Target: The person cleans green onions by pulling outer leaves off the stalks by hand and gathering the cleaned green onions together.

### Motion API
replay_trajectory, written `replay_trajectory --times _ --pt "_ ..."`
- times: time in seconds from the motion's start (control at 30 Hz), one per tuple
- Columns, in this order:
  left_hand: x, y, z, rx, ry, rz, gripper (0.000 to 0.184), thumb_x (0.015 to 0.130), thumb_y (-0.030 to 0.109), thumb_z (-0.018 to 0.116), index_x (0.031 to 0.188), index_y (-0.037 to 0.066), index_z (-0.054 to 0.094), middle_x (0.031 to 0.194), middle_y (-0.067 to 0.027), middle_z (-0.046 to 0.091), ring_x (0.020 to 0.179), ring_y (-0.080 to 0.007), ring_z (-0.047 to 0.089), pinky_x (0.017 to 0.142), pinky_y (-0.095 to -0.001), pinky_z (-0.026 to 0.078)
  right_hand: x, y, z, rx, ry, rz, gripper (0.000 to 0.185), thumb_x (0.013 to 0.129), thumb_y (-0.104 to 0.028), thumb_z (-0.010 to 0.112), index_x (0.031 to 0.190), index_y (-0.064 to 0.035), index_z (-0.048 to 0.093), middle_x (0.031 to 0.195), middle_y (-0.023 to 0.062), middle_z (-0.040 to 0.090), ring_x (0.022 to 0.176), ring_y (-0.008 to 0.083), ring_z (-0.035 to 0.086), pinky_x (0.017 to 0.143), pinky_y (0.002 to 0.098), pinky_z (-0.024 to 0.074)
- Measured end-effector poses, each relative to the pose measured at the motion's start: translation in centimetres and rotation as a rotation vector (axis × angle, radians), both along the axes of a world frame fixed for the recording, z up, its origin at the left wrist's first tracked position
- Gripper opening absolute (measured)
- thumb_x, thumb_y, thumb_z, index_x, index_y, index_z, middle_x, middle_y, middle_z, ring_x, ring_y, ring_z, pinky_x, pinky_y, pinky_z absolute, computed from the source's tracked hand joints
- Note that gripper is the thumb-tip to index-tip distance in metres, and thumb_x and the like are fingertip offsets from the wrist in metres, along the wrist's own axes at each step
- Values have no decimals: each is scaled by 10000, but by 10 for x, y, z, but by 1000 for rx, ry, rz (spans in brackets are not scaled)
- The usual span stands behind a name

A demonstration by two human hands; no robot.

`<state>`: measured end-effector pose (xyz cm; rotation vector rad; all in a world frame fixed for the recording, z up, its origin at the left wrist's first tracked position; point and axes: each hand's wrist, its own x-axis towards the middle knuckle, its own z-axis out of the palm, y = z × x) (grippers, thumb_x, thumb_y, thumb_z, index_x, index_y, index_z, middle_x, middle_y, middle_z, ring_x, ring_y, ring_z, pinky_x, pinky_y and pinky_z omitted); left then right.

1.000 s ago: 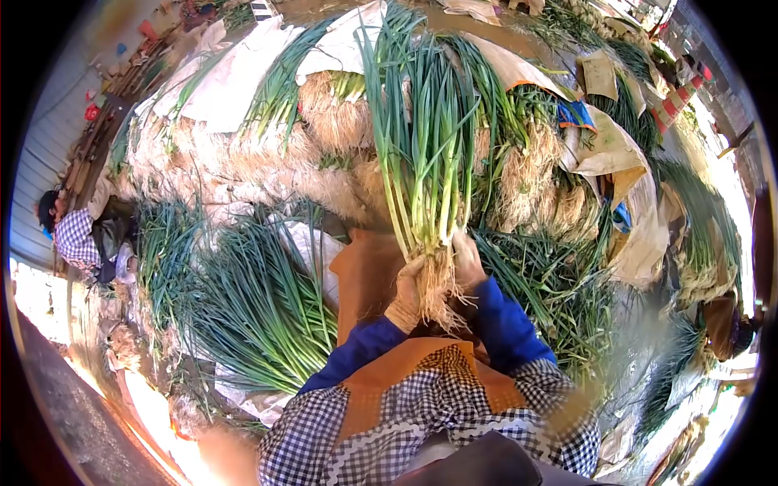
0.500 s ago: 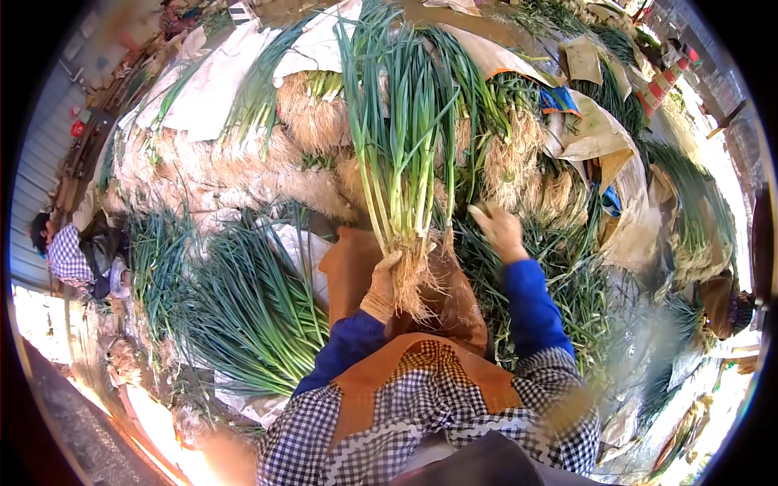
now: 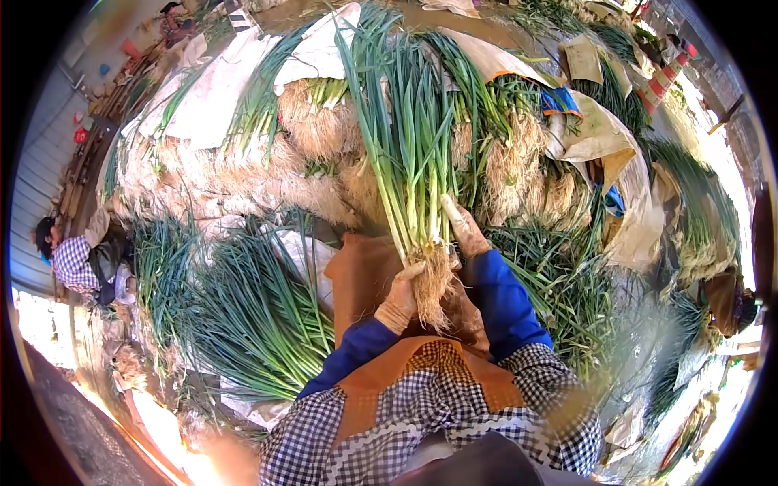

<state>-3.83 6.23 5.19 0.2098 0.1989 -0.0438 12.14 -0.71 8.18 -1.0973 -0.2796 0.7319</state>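
A bunch of green onions point(image 3: 417, 174) stands upright before my chest, its leaves up and its pale roots hanging down. My left hand point(image 3: 399, 298) is closed round its lower left side, just above the roots. On the right side my right hand point(image 3: 465, 230) lies against the white stalks, fingers pointing up and thumb hidden; whether it grips a stalk cannot be made out. Behind the bunch hangs an orange-brown apron point(image 3: 356, 275). A loose pile of green onions point(image 3: 251, 308) lies to the left, with its leaves fanned out.
Stacked onion bundles point(image 3: 219, 174) with roots facing me run across the back, partly under white sheets point(image 3: 219, 89). Loose leaves point(image 3: 559, 283) lie on the right. A person in a checked top point(image 3: 73, 261) is at the far left. A brown sheet point(image 3: 600, 150) covers bundles on the right.
My right hand moved away from the bunch to the right, then came back against its stalks. My left hand has stayed round the base. The bunch now leans slightly left at the top.
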Motion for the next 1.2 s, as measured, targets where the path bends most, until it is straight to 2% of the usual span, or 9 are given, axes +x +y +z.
replay_trajectory --times 0.13,0.27,0.47,0.6,0.73,0.87,0.9,1.07,1.2 --pt "1 0 -10 73 80 67 442 833 184 535 1215 -27 465 1064 -206 580 809 -256 619 631 -354 545 -13 17 3 160 211 -65 317 943 -294 453 1075 -39 589 914 54 630 733 155 611 688 271 508" --pt "-1 -9 -6 140 190 202 349 841 115 527 1158 -29 505 1005 -154 613 825 -239 628 675 -342 546 -14 -12 -35 -933 -1242 -230 352 945 -338 407 813 -61 579 614 116 509 544 193 495 541 332 429" --pt "4 -5 12 105 212 264 329 841 78 519 1155 -17 508 976 -138 615 815 -247 628 684 -343 547 -58 -183 -15 -449 -399 152 390 915 -414 433 840 -64 589 675 148 557 592 259 541 583 375 445" --pt "13 -13 6 114 41 165 376 798 21 547 1171 9 499 1030 -106 598 905 -206 607 785 -318 518 -18 -217 -1 -1718 -952 436 417 877 -457 479 901 -61 606 812 132 638 766 330 604 667 382 472" --pt "17 -19 13 242 24 228 380 794 -31 556 1167 19 508 1043 -79 594 936 -182 590 850 -292 479 -29 -100 51 -802 -803 176 408 864 -455 522 909 -61 619 718 134 590 641 271 591 619 361 469" --pt "21 -18 -23 497 145 353 362 797 -66 554 1150 8 524 1040 -72 585 941 -174 583 812 -268 495 -11 -43 15 -530 -1818 194 278 862 -352 526 843 -80 586 707 91 589 587 249 572 550 331 472" --pt "19 -17 -24 544 189 369 341 799 -80 549 1130 2 531 1044 -77 576 962 -183 573 815 -276 500 -19 -42 28 -858 -1303 472 186 826 -249 537 886 -83 594 799 74 606 614 238 585 543 290 484" --pt "19 -10 -24 213 14 354 363 804 -94 532 1156 -2 517 1070 -97 569 979 -199 567 850 -286 493 -61 -116 37 -529 -1298 993 394 885 -373 485 1157 -101 568 1000 108 635 745 222 636 657 355 511" --pt "18 -21 -21 539 64 371 428 790 -105 537 1201 -2 481 1097 -104 564 1007 -205 555 884 -304 464 -17 -143 47 -1778 -1174 857 472 812 -531 542 1058 -137 626 915 75 655 816 220 639 658 337 499"
